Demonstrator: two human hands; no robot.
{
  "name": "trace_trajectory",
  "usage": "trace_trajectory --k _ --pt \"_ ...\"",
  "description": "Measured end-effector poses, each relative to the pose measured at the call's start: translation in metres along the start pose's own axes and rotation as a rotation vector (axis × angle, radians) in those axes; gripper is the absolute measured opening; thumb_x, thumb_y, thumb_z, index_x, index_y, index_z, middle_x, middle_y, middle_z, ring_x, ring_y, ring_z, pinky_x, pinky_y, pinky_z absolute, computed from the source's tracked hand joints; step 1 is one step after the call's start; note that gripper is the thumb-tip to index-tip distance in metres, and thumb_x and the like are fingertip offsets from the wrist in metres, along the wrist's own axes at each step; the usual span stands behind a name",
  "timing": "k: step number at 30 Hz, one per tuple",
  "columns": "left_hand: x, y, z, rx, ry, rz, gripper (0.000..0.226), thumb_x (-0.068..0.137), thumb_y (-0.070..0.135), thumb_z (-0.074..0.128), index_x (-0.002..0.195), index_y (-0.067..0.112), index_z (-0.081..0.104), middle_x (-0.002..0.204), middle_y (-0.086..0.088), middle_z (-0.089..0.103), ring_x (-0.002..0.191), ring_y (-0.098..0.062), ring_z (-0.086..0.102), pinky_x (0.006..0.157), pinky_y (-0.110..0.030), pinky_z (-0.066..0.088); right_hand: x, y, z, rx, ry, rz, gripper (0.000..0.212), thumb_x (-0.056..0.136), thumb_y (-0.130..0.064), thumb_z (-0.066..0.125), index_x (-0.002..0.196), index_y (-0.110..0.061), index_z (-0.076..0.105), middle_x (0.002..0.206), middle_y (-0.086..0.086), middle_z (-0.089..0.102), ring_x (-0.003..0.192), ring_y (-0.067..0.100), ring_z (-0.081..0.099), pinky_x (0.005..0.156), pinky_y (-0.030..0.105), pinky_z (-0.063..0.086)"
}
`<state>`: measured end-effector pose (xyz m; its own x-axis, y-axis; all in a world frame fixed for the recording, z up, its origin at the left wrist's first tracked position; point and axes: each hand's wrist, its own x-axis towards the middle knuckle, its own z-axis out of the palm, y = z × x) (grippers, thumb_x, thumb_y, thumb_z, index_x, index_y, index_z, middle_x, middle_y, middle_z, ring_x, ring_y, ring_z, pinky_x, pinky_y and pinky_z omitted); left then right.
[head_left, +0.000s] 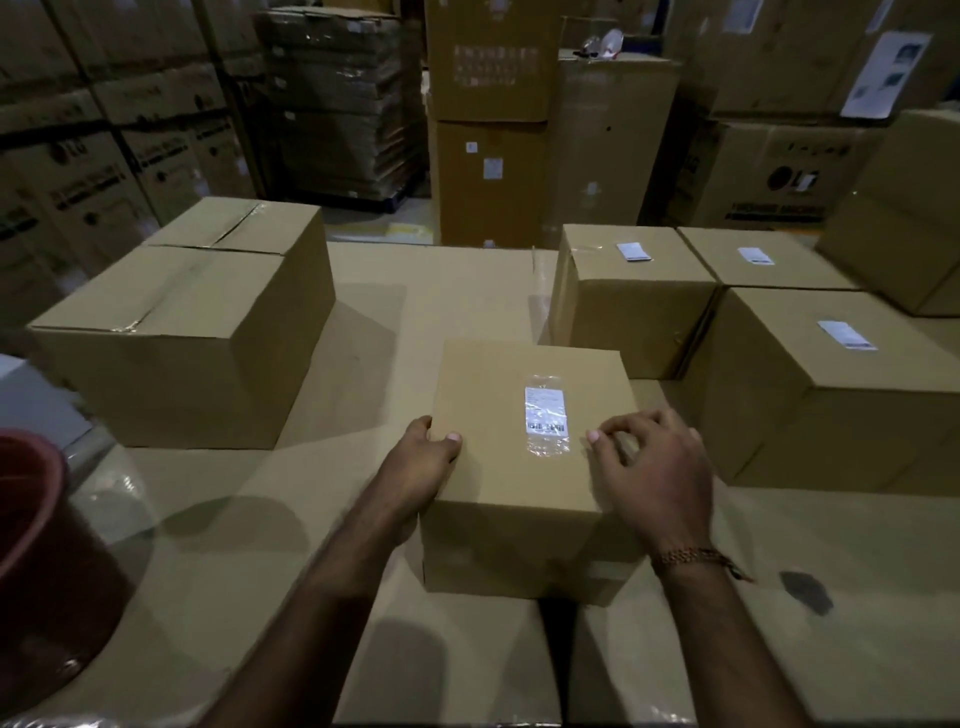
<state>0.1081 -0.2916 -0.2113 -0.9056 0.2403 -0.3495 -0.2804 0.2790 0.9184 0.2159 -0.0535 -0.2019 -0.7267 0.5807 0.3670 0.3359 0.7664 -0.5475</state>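
The small cardboard box (488, 395) is stood near the front middle of the cardboard-covered worktop (467, 291), with its taped shipping label (545, 410) facing up; it is apart from the large carton (197, 332) on the left and from the labelled cartons (831, 374) on the right. The left hand (421, 462) is closed on the left edge of the box, the thumb being laid on the top and the other fingers hidden behind the side; the right hand (654, 467) is laid over the near right corner with bent fingers, just beside the label, but it cannot be told whether the edge is gripped, because the hand is blurred. The step is judged to be the moving of this box; it is done well if both sides are held evenly, so that the box is not tilted; the clear tape over the label should not be rubbed up by the right fingertips; a free place should be chosen, so that no carton is knocked.
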Motion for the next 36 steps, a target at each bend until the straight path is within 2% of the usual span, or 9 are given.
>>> trace_trajectory --k 3,7,9,12,14,18,22,26,36 --pt "-0.015 -0.001 -0.026 0.074 -0.008 -0.079 0.076 0.084 0.042 0.062 0.156 0.026 0.041 0.137 0.0 0.063 0.115 -0.024 0.065 0.098 -0.048 0.057 -0.016 -0.014 0.001 -0.032 -0.004 0.001 0.016 0.089 -0.044 0.076 0.098 -0.03 0.078 0.101 -0.005 0.06 0.102 0.025 0.058 0.077 0.031 0.043" --pt "-0.03 -0.002 -0.048 0.23 -0.048 -0.153 0.068 0.094 0.037 0.06 0.156 0.022 0.038 0.135 -0.007 0.057 0.113 -0.027 0.059 0.08 -0.042 0.054 -0.03 -0.026 -0.001 -0.087 -0.024 -0.007 0.012 0.09 -0.04 0.074 0.095 -0.03 0.076 0.094 -0.007 0.057 0.097 0.025 0.059 0.074 0.032 0.042" --pt "-0.034 -0.003 -0.054 0.322 -0.034 -0.154 0.07 0.097 0.042 0.062 0.157 0.017 0.038 0.139 -0.009 0.056 0.12 -0.028 0.057 0.083 -0.039 0.05 -0.034 -0.029 -0.005 -0.103 -0.04 -0.011 0.011 0.093 -0.038 0.072 0.091 -0.028 0.077 0.092 -0.005 0.061 0.093 0.025 0.059 0.072 0.033 0.042" --pt "-0.039 -0.001 -0.059 0.457 -0.016 -0.128 0.083 0.102 0.061 0.056 0.162 0.01 0.033 0.16 -0.013 0.046 0.142 -0.034 0.048 0.11 -0.046 0.045 -0.037 -0.034 -0.009 -0.186 -0.039 -0.042 0.017 0.093 -0.038 0.072 0.087 -0.025 0.081 0.089 0.001 0.073 0.089 0.028 0.058 0.075 0.036 0.045" --pt "-0.042 0.0 -0.057 0.557 0.038 -0.091 0.091 0.1 0.07 0.049 0.166 0.011 0.025 0.167 -0.013 0.036 0.149 -0.036 0.041 0.118 -0.049 0.04 -0.036 -0.04 -0.009 -0.272 -0.008 -0.083 0.018 0.093 -0.037 0.073 0.086 -0.024 0.082 0.089 0.003 0.074 0.092 0.031 0.055 0.082 0.039 0.044" --pt "-0.043 -0.008 -0.041 0.603 0.259 0.23 0.078 0.101 0.062 0.051 0.163 0.02 0.029 0.164 -0.011 0.04 0.146 -0.034 0.043 0.115 -0.055 0.042 -0.016 -0.049 -0.001 -0.101 -0.094 -0.15 0.014 0.096 -0.028 0.068 0.101 -0.023 0.081 0.097 0.002 0.073 0.099 0.029 0.06 0.084 0.038 0.051" --pt "-0.042 -0.006 -0.027 0.619 0.188 0.407 0.061 0.106 0.049 0.052 0.161 0.027 0.037 0.176 -0.006 0.013 0.159 -0.028 0.016 0.124 -0.054 0.029 0.004 -0.061 0.016 -0.07 -0.207 -0.231 0.03 0.102 -0.023 0.057 0.124 -0.026 0.078 0.106 0.006 0.068 0.109 0.03 0.06 0.09 0.04 0.054" --pt "-0.04 -0.008 -0.025 0.633 0.152 0.447 0.051 0.11 0.042 0.048 0.159 0.028 0.043 0.177 0.001 0.011 0.16 -0.024 0.011 0.127 -0.053 0.024 0.014 -0.065 0.026 -0.064 -0.275 -0.264 0.034 0.104 -0.022 0.048 0.121 -0.021 0.077 0.107 0.008 0.059 0.101 0.029 0.061 0.088 0.041 0.055" --pt "-0.043 -0.008 -0.022 0.679 0.162 0.426 0.051 0.111 0.042 0.043 0.161 0.034 0.038 0.177 0.008 0.01 0.159 -0.024 0.02 0.124 -0.056 0.03 0.008 -0.054 0.039 0.03 -0.175 -0.283 0.029 0.098 -0.016 0.059 0.113 -0.026 0.082 0.093 -0.01 0.054 0.091 0.013 0.055 0.076 0.033 0.052"
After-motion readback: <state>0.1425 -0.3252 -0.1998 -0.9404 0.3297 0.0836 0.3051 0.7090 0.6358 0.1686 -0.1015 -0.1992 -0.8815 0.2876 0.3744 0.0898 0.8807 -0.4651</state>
